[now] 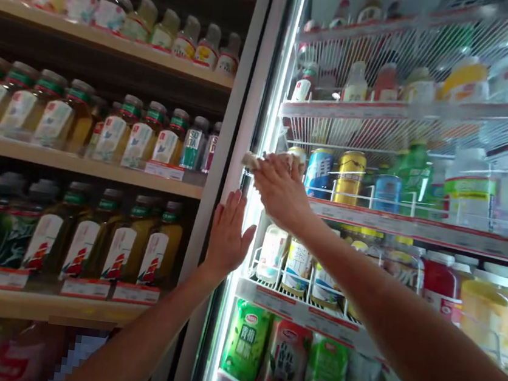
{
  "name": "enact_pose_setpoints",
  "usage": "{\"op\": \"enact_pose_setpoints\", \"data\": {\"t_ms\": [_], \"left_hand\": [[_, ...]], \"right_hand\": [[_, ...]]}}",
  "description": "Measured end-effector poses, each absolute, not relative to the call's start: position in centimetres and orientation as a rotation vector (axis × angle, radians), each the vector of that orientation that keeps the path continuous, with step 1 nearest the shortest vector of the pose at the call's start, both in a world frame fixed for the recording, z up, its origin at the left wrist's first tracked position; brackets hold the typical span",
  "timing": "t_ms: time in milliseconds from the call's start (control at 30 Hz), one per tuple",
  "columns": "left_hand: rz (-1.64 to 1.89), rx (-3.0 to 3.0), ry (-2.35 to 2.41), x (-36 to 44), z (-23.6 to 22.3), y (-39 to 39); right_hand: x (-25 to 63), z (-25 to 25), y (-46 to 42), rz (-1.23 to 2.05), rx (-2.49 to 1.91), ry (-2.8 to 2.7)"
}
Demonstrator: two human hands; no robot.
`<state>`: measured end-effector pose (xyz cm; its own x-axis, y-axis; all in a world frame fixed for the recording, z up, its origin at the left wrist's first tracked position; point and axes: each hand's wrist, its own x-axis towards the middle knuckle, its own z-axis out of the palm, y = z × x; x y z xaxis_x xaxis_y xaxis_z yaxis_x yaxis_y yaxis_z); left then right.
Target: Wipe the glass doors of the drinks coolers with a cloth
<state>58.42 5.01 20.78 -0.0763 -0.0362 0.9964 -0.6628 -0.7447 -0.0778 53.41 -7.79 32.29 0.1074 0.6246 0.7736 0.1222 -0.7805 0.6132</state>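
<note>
My right hand (283, 189) presses a pale crumpled cloth (250, 161) near the lit inner edge of the drinks fridge, its fingers laid over the cloth. Lower and to the left, my left hand (229, 236) lies flat with fingers stretched, against or just in front of the fridge's door frame (236, 152). A bright light strip (270, 128) runs up the frame beside both hands. Just right of the cloth stand a blue can (319, 170) and a gold can (350, 176). Part of the cloth is hidden under my right hand.
Wooden shelves (78, 164) with rows of bottles fill the left side. Inside the fridge are wire shelves (357, 129) of bottles and cans. Green cartons (246, 342) and a red carton (285, 365) stand on a low shelf. Price tags line the shelf fronts.
</note>
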Motion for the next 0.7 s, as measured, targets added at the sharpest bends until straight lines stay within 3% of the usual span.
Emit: {"op": "enact_pose_setpoints", "data": {"t_ms": [133,333,400,533,700], "left_hand": [[1.771,1.707,-0.802,57.6,22.5,5.3],[1.68,1.762,-0.75,55.9,31.9,6.9],[1.679,1.819,-0.744,55.6,35.1,7.8],[1.668,1.898,-0.737,55.1,40.6,9.5],[1.661,1.886,-0.754,53.9,46.5,9.5]], "right_hand": [[52.5,34.1,-8.1,1.533,1.993,0.815],[52.9,47.7,-6.6,1.785,2.113,0.622],[53.0,48.3,-6.0,1.755,2.124,0.682],[53.0,48.2,-5.7,1.398,2.045,1.012],[52.8,58.0,-5.9,1.719,2.208,0.579]]}}
